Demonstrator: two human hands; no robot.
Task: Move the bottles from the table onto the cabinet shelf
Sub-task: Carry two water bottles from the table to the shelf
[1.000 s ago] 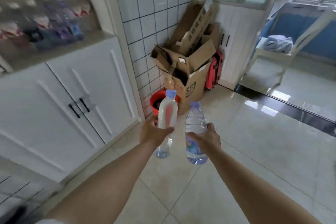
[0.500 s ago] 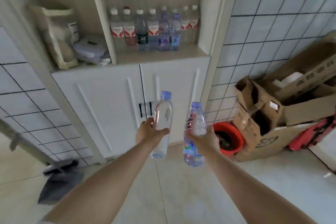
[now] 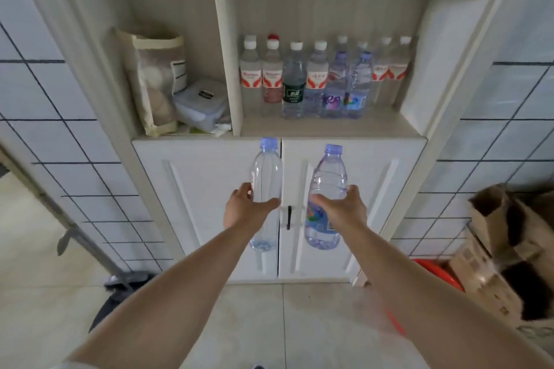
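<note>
Bottles are being held upright in front of the closed cabinet doors (image 3: 353, 207), one in each hand, both below the shelf (image 3: 329, 127). The left hand (image 3: 245, 213) is wrapping its grip round the middle of a slim clear bottle (image 3: 266, 177) with a pale blue cap, thumb lying across the front. The right hand (image 3: 344, 210) is curling its grip round a wider clear bottle (image 3: 326, 177), whose colourful label is showing under the hand. The two bottles are standing apart, with the dark door handle (image 3: 289, 217) showing between them.

On the shelf, a row of bottles (image 3: 323, 81) is standing already, most with white caps and red-and-white labels, one with a dark green label, two with blue caps at the front right. In the compartment left of that, a cloth bag (image 3: 156, 81) is leaning beside a clear lidded box (image 3: 201, 102). Tiled wall is flanking the cabinet on both sides, and cardboard boxes (image 3: 503, 249) are sitting on the floor at the right.
</note>
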